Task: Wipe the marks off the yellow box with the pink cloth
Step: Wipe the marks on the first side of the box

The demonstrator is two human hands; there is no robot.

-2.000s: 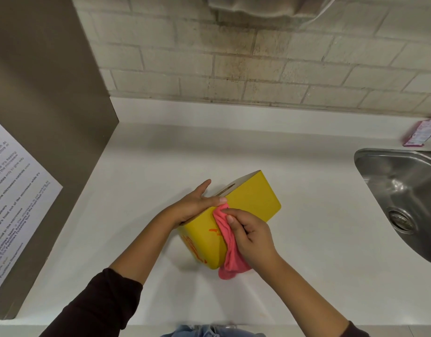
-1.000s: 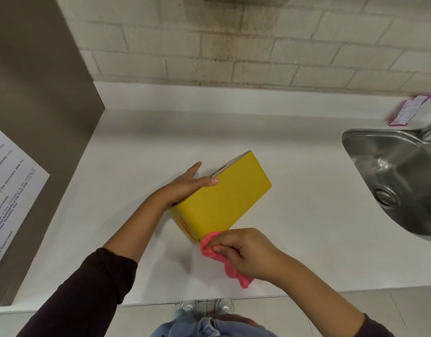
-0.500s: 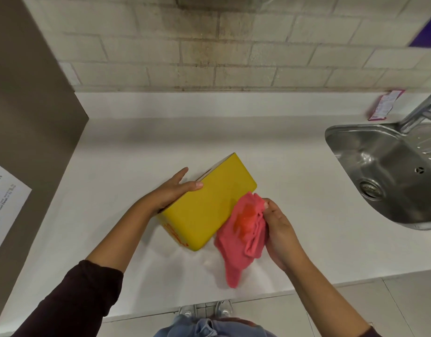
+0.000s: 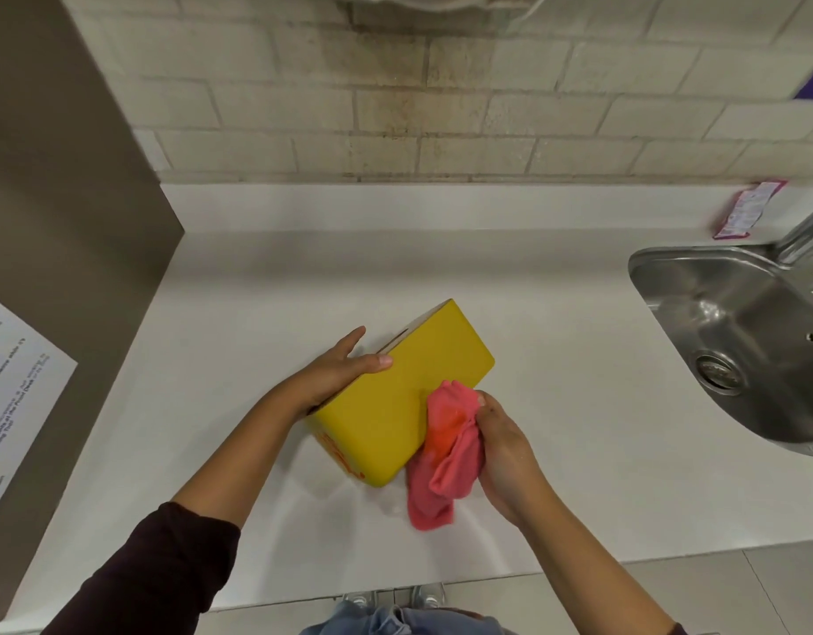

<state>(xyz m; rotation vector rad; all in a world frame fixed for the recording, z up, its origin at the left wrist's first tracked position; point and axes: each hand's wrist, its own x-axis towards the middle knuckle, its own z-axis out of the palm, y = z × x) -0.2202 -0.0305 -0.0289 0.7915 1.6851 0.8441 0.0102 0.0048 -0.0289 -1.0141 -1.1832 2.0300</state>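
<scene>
Yellow box sits tilted on the white counter. My left hand grips its left side, and my right hand holds the bunched pink cloth against its right side.

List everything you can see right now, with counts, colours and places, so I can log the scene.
yellow box: one, yellow, mid-counter, orange marks on its near end
pink cloth: one, pink, against the box's near right edge
counter: one, white, across the view
sink: one, steel, right edge
tap: one, steel, behind the sink
packet: one, pink, back ledge at right
printed sheet: one, white, on the brown panel at left
wall: one, beige brick, behind the counter
left hand: one, holds the box's top edge
right hand: one, grips the cloth
</scene>
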